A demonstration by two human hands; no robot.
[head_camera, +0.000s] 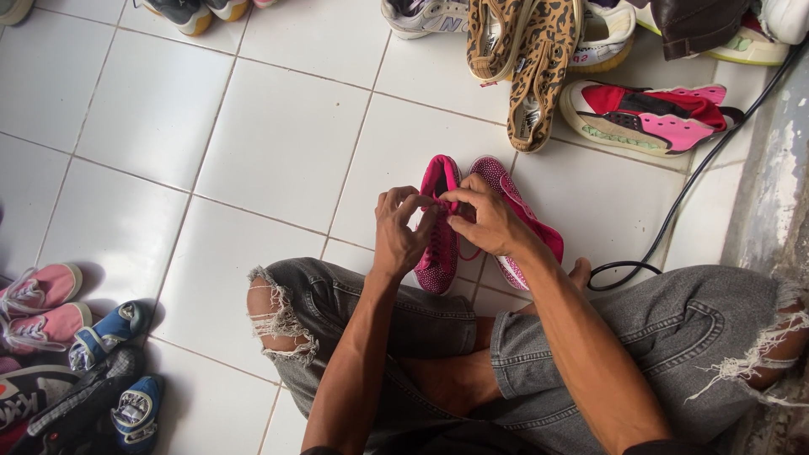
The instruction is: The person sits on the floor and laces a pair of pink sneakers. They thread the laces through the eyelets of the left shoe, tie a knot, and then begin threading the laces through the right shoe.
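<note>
Two bright pink shoes lie side by side on the white tiled floor (278, 143) in front of my crossed legs. My left hand (401, 234) and my right hand (487, 217) meet over the left pink shoe (438, 253), fingertips pinching its pink lace near the tongue. The right pink shoe (514, 198) lies beside it, partly under my right wrist. I sit in torn grey denim shorts (640, 329).
Leopard-print shoes (539, 50), a red and pink sneaker (649, 118) and white sneakers line the far edge. Pink, blue and black shoes (76, 354) are piled at the lower left. A black cable (683, 194) runs along the right by a grey wall.
</note>
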